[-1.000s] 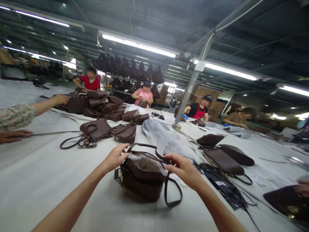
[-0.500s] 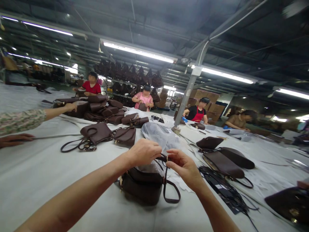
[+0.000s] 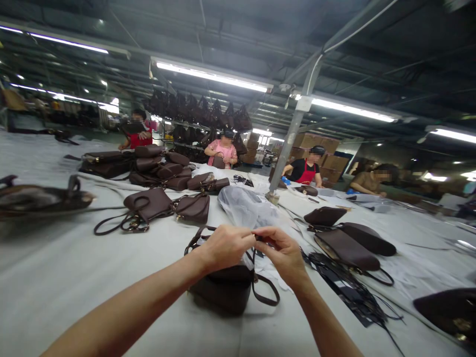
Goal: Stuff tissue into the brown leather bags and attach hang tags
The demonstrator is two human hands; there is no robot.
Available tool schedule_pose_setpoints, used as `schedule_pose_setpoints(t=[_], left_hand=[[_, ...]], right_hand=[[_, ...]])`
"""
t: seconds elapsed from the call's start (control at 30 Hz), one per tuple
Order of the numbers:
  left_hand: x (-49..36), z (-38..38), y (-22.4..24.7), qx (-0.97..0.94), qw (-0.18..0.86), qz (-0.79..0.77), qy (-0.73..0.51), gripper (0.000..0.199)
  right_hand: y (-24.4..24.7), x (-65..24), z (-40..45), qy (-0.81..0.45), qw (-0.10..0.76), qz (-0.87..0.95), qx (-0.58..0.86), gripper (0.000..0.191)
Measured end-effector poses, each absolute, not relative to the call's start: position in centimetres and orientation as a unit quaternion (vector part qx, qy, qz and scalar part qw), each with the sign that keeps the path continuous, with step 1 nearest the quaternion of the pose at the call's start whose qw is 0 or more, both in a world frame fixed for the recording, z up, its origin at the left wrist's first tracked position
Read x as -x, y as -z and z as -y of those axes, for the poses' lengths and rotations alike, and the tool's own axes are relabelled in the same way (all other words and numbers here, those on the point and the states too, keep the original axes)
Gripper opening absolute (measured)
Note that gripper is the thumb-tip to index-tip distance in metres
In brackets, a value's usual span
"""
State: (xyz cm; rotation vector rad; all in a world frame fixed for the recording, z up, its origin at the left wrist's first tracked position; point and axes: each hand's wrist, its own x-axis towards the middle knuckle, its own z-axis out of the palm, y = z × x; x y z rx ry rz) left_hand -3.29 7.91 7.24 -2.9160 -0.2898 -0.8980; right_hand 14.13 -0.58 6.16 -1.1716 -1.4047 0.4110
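Note:
A dark brown handbag (image 3: 225, 290) stands on the white-covered table right before me. Above its right end, my left hand (image 3: 228, 244) is closed in a pinch on the bag's strap (image 3: 268, 296). Fingertips of my right hand (image 3: 280, 250) meet those of the left and pinch the same strap near a small gold-coloured fitting. The fingers mostly hide the part they grip. From there the strap hangs in a loop on the bag's right side. Another strap or handle (image 3: 195, 240) arches up behind my left hand.
Brown bags (image 3: 163, 171) are heaped at the back left, with two more bags (image 3: 192, 208) nearer. Clear plastic (image 3: 241, 203) lies beyond my hands. Bag pieces (image 3: 347, 248) and black cords with tags (image 3: 340, 282) lie to the right. A metal post (image 3: 292, 148) rises behind; co-workers sit or stand across the table.
My hands have come together at the strap, the left shifting right. A handle now stands up behind my left hand. The neighbour's hands at left are gone; a blurred bag is there instead.

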Motion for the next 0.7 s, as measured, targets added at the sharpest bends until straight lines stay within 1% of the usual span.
schedule_pose_setpoints(t=[0.03, 0.1, 0.13, 0.17, 0.2, 0.23, 0.3, 0.37, 0.4, 0.5, 0.7], left_hand=[[3.2, -7.7, -7.2, 0.942, -0.017, 0.107, 0.317, 0.016], [3.1, -7.5, -7.5, 0.914, -0.172, 0.116, 0.348, 0.012], [3.1, -7.5, -7.9, 0.898, -0.253, 0.109, 0.343, 0.014], [3.1, -7.5, -8.3, 0.885, -0.322, 0.098, 0.322, 0.021], [3.1, -7.6, -8.8, 0.876, -0.371, 0.088, 0.297, 0.029], [3.1, -7.8, -9.3, 0.872, -0.396, 0.082, 0.276, 0.033], [3.0, -8.2, -10.3, 0.878, -0.386, 0.090, 0.269, 0.029], [2.7, -8.5, -11.0, 0.894, -0.334, 0.106, 0.280, 0.020], [2.6, -8.7, -11.2, 0.902, -0.306, 0.110, 0.284, 0.017], [2.4, -9.2, -11.2, 0.916, -0.244, 0.121, 0.295, 0.016], [2.6, -10.0, -10.0, 0.910, -0.209, 0.154, 0.323, 0.027]], right_hand=[[-6.3, -14.0, 0.5, -0.176, 0.597, 0.603, 0.499, 0.021], [-6.7, -13.8, 0.4, -0.175, 0.595, 0.610, 0.494, 0.022], [-6.9, -13.8, 0.4, -0.174, 0.591, 0.613, 0.495, 0.022], [-7.1, -13.9, 0.4, -0.174, 0.589, 0.613, 0.496, 0.021], [-7.3, -13.9, 0.4, -0.182, 0.592, 0.610, 0.494, 0.022], [-7.5, -14.0, 0.3, -0.201, 0.597, 0.605, 0.487, 0.023], [-8.2, -14.1, 0.2, -0.263, 0.606, 0.594, 0.459, 0.026], [-8.9, -14.1, 0.0, -0.302, 0.611, 0.591, 0.432, 0.025], [-9.3, -14.1, -0.1, -0.301, 0.611, 0.594, 0.428, 0.023], [-10.1, -13.9, -0.2, -0.248, 0.603, 0.616, 0.442, 0.018], [-10.6, -13.2, 0.6, -0.109, 0.526, 0.676, 0.503, 0.022]])
